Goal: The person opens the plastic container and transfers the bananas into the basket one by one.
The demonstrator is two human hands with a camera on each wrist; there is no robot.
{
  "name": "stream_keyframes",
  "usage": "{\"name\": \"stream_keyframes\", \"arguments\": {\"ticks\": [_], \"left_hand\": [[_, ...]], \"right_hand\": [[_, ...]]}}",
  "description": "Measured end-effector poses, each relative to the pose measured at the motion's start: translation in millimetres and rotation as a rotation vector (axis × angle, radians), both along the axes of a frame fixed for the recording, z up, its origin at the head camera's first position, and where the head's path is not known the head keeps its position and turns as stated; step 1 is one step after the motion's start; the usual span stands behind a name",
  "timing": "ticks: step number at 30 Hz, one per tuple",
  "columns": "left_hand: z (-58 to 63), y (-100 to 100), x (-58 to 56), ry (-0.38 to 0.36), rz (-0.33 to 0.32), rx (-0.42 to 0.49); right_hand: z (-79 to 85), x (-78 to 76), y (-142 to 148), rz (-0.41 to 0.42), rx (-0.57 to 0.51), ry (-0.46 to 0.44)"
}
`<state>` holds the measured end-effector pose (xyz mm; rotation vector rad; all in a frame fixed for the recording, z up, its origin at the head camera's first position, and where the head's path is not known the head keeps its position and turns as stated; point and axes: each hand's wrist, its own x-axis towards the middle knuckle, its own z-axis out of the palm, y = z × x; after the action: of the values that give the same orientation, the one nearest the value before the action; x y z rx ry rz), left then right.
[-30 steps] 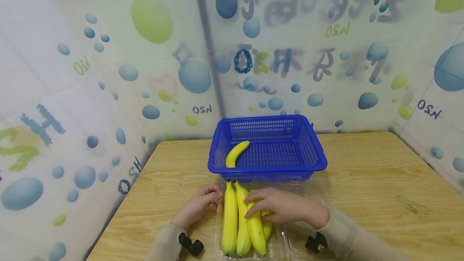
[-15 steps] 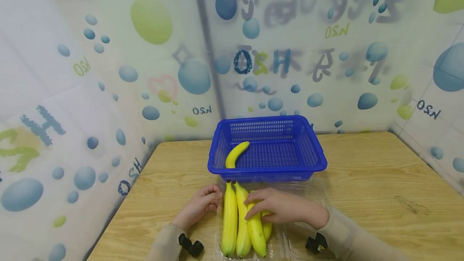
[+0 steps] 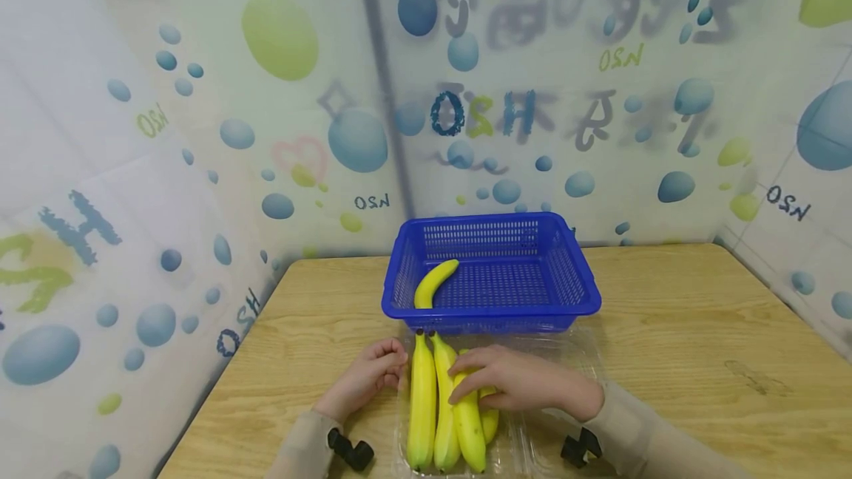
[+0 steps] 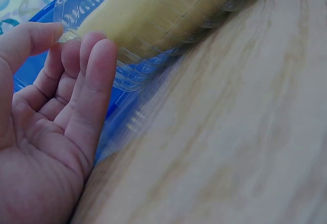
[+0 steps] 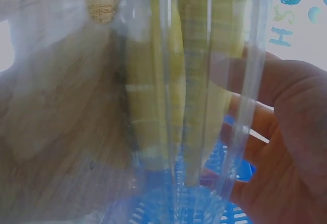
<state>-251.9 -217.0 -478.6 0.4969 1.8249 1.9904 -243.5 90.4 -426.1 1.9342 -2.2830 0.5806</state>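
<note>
Several yellow bananas point(image 3: 421, 412) lie side by side, stems away from me, in a clear plastic container point(image 3: 511, 449). My right hand point(image 3: 515, 379) reaches in from the right and grips the top banana point(image 3: 471, 431), thumb on the near side and fingers over it. This banana leans on the others; one behind it is partly hidden. At the container's left edge, my left hand point(image 3: 369, 379) pinches the thin plastic rim between thumb and fingers, as the left wrist view shows. Through the clear wall, the right wrist view shows bananas point(image 5: 148, 101) and the right thumb.
Directly behind the container stands a blue perforated basket point(image 3: 492, 313) with one banana point(image 3: 435, 283) at its left side. The wooden table point(image 3: 685, 331) extends to both sides. A patterned curtain point(image 3: 532, 131) hangs along the table's back. Black wrist mounts point(image 3: 350, 451) sit on both sleeves.
The top banana's lower end has shifted very slightly left under my right hand. Both hands otherwise stay in the same place, and the basket has not moved.
</note>
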Motion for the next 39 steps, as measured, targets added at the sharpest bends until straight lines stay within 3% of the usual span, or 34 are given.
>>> {"name": "stream_keyframes", "arguments": {"ticks": [39], "left_hand": [[-0.8, -0.1, -0.7, 0.006, 0.008, 0.004]], "right_hand": [[7.8, -0.9, 3.1, 0.011, -0.056, -0.014]]}}
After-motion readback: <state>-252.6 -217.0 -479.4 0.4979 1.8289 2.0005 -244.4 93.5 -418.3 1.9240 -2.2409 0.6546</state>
